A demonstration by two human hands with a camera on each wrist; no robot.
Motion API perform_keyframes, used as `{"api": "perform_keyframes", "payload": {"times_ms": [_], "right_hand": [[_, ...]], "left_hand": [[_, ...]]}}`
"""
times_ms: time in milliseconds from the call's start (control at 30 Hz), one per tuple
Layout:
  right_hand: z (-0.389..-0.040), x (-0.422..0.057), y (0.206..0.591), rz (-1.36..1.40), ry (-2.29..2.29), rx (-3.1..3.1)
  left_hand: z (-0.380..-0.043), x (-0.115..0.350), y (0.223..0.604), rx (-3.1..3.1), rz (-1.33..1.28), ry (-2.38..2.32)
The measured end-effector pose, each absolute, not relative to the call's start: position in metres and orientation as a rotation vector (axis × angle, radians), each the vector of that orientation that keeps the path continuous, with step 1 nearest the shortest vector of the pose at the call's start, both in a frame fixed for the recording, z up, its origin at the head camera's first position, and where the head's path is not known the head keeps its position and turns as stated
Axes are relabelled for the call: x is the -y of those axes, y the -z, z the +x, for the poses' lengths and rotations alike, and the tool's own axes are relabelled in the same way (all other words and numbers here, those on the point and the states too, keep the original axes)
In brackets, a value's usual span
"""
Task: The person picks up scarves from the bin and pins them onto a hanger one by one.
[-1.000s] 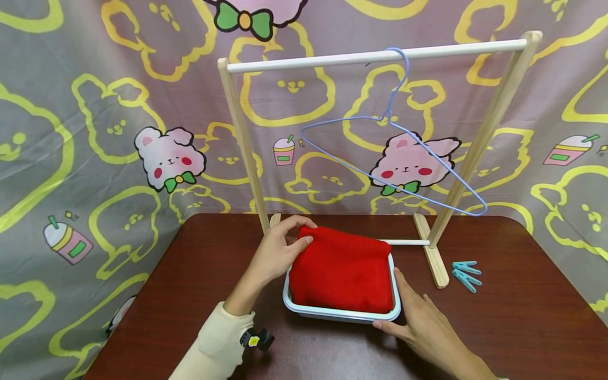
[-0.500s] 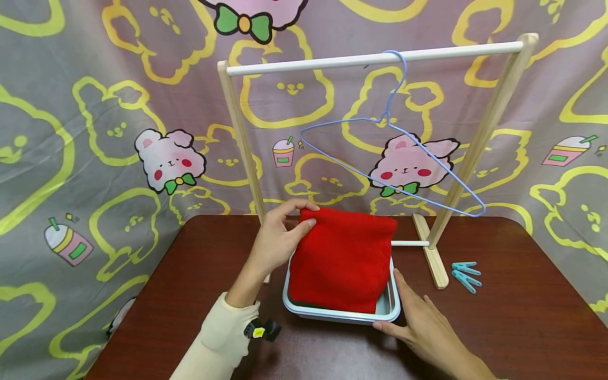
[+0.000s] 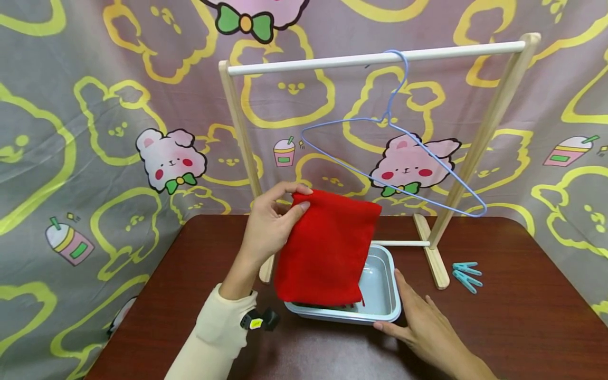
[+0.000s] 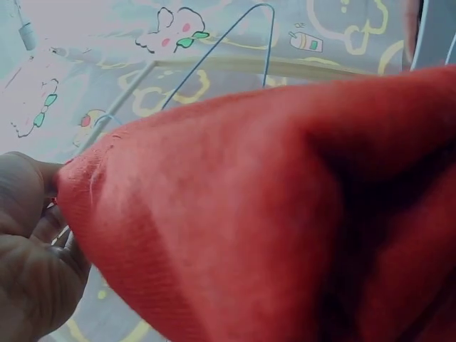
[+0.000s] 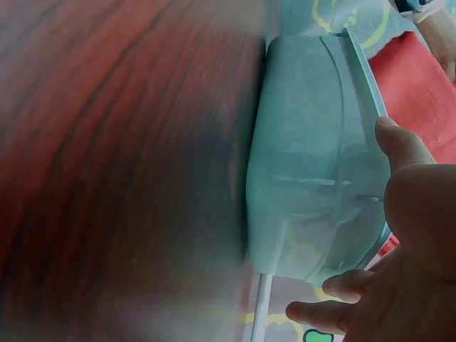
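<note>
1. Pinching the red cloth (image 3: 328, 250) by its upper left corner, the left hand (image 3: 268, 224) holds it up, thumb and fingers together on the fabric.
2. From that pinch the cloth hangs down and to the right, its longer way seemingly running downward, over the left half of the tub (image 3: 380, 287). Whether its lower edge touches the tub's front rim, I cannot tell.
3. The left hand is the nearer to the cloth; the right hand (image 3: 423, 319) sits at the tub's front right corner, thumb on the rim, fingers fairly straight and spread from it.
4. The tub stands on the worktop (image 3: 199, 274), between its left and right edges.
5. Above and right of the pinch, the hanger (image 3: 389, 117) hangs from the rack (image 3: 495, 113), toward the worktop's far edge; pegs (image 3: 464, 279) lie nearer the right edge.
</note>
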State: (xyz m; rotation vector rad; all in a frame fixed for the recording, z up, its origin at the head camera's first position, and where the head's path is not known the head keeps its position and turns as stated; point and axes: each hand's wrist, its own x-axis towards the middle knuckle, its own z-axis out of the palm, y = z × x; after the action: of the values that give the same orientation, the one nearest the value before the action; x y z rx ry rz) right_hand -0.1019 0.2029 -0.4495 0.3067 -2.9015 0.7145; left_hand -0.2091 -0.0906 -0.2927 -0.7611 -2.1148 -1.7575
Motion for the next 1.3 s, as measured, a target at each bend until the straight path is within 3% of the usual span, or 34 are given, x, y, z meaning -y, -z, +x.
{"api": "perform_keyframes", "payload": {"times_ms": [667,1300], "right_hand": [[-0.105,-0.207,0.434,0.322,-0.703,2.881],[-0.115,-0.228,0.334,0.454,-0.589,2.452]], "left_hand": [[-0.212,0.099,0.272,1.943,-0.735,1.709],[-0.213,0.104,0.273,1.933,-0.692,1.712]]}}
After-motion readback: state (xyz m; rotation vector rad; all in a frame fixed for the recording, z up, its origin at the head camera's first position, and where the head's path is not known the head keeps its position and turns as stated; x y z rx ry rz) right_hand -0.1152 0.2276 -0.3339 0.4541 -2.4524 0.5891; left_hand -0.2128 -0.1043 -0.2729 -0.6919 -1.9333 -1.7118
